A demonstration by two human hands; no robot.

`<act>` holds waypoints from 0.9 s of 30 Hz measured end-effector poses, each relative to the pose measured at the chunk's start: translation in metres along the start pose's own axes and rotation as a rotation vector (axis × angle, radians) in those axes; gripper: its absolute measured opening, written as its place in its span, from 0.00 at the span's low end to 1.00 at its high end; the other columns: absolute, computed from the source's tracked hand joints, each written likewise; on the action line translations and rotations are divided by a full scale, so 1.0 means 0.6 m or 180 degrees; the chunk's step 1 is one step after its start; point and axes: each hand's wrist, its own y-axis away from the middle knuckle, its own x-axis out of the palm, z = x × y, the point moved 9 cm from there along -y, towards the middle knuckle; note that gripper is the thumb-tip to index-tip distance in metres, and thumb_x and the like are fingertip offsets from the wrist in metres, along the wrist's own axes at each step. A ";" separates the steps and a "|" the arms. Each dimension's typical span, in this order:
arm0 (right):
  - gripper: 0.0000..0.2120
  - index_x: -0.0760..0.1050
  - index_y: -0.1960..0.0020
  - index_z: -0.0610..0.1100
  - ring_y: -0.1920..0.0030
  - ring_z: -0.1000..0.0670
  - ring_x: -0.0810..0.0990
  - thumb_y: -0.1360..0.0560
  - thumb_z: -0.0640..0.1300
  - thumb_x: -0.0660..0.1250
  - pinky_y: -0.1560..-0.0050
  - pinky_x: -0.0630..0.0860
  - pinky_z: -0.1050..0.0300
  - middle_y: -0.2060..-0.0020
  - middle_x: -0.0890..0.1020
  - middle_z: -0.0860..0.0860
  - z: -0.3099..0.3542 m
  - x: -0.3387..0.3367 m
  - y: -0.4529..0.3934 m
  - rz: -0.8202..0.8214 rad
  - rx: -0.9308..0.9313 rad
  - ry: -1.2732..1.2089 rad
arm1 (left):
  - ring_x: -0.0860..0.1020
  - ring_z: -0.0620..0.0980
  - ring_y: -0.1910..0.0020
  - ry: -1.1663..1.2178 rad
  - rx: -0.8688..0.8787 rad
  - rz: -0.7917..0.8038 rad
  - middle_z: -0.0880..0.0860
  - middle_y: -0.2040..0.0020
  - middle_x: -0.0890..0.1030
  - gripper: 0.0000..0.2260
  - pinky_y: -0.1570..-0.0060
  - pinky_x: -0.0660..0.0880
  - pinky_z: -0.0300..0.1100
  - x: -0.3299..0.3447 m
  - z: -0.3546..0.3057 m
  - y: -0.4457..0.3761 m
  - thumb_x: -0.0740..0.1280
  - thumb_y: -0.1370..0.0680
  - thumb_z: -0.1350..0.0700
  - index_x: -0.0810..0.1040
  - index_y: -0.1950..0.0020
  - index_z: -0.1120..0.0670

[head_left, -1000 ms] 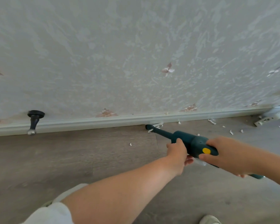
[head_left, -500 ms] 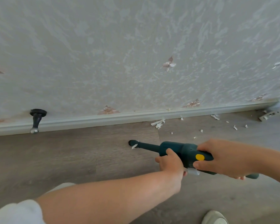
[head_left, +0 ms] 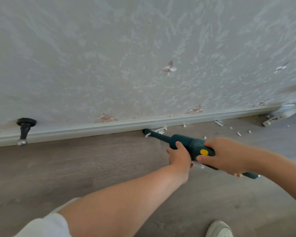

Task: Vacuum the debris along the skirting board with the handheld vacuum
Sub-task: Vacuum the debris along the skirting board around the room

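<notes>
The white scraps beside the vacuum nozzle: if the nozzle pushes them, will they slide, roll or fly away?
The white scraps look thin and flaky, so probably very light; they would likely scatter or lift, not roll. The smooth floor should let them slide easily.

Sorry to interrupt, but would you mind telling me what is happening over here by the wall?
A person is cleaning along the skirting board with a dark green handheld vacuum. The left hand grips its body and the right hand holds the handle. The nozzle tip sits at the board's base, beside white scraps; more scraps lie further right.
</notes>
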 end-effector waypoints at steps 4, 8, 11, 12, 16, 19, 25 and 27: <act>0.13 0.72 0.54 0.43 0.80 0.52 0.76 0.19 0.53 0.63 0.79 0.71 0.64 0.71 0.79 0.45 -0.065 -0.001 0.019 -0.0097 0.0356 -0.0137 | 0.83 0.51 0.53 -0.0192 -0.0258 0.0533 0.54 0.46 0.80 0.21 0.64 0.80 0.41 0.069 0.012 0.015 0.53 0.14 0.44 0.60 0.22 0.48; 0.13 0.73 0.54 0.43 0.81 0.52 0.75 0.19 0.53 0.64 0.79 0.71 0.62 0.73 0.77 0.47 -0.098 -0.002 0.032 -0.0185 0.0419 -0.0244 | 0.84 0.54 0.48 -0.0180 -0.0252 0.0559 0.55 0.41 0.80 0.19 0.64 0.80 0.41 0.100 0.026 0.015 0.55 0.14 0.44 0.61 0.25 0.48; 0.14 0.73 0.54 0.42 0.79 0.51 0.76 0.20 0.53 0.65 0.78 0.72 0.62 0.71 0.78 0.45 -0.099 0.001 0.036 -0.0077 0.0263 -0.0399 | 0.81 0.56 0.43 -0.0133 -0.0080 0.0165 0.56 0.39 0.79 0.18 0.47 0.82 0.50 0.088 0.042 0.003 0.56 0.15 0.45 0.60 0.27 0.48; 0.15 0.74 0.54 0.42 0.78 0.50 0.77 0.20 0.54 0.65 0.78 0.72 0.62 0.70 0.80 0.43 -0.095 0.004 0.033 -0.0027 0.0190 -0.0432 | 0.80 0.58 0.42 -0.0126 -0.0037 -0.0005 0.57 0.38 0.78 0.18 0.41 0.80 0.55 0.077 0.047 -0.003 0.56 0.16 0.44 0.60 0.27 0.48; 0.16 0.73 0.54 0.41 0.77 0.50 0.78 0.20 0.54 0.64 0.77 0.72 0.64 0.68 0.81 0.42 -0.079 0.026 0.010 0.0119 -0.0044 -0.0393 | 0.77 0.62 0.39 -0.0106 0.0017 -0.0593 0.61 0.36 0.77 0.19 0.35 0.75 0.60 0.041 0.055 -0.022 0.54 0.16 0.46 0.59 0.28 0.51; 0.15 0.72 0.54 0.42 0.75 0.49 0.79 0.20 0.54 0.64 0.78 0.72 0.63 0.66 0.83 0.40 -0.094 0.025 0.010 0.0122 0.0018 -0.0382 | 0.79 0.62 0.41 -0.0194 -0.0045 -0.0449 0.61 0.37 0.79 0.19 0.39 0.78 0.58 0.063 0.061 -0.022 0.54 0.16 0.45 0.59 0.27 0.51; 0.14 0.73 0.54 0.43 0.79 0.51 0.77 0.20 0.54 0.64 0.77 0.72 0.62 0.71 0.78 0.46 -0.171 0.011 0.056 -0.0127 0.0401 -0.0467 | 0.82 0.55 0.46 -0.0192 -0.0200 0.0333 0.56 0.39 0.79 0.17 0.66 0.77 0.42 0.145 0.072 0.019 0.56 0.15 0.46 0.60 0.27 0.48; 0.15 0.73 0.54 0.41 0.80 0.51 0.77 0.20 0.53 0.65 0.78 0.72 0.61 0.71 0.78 0.46 -0.185 0.013 0.073 -0.0140 0.0453 -0.0543 | 0.81 0.54 0.48 -0.0265 -0.0120 0.0329 0.56 0.41 0.79 0.16 0.68 0.76 0.40 0.153 0.080 0.031 0.57 0.15 0.47 0.60 0.29 0.49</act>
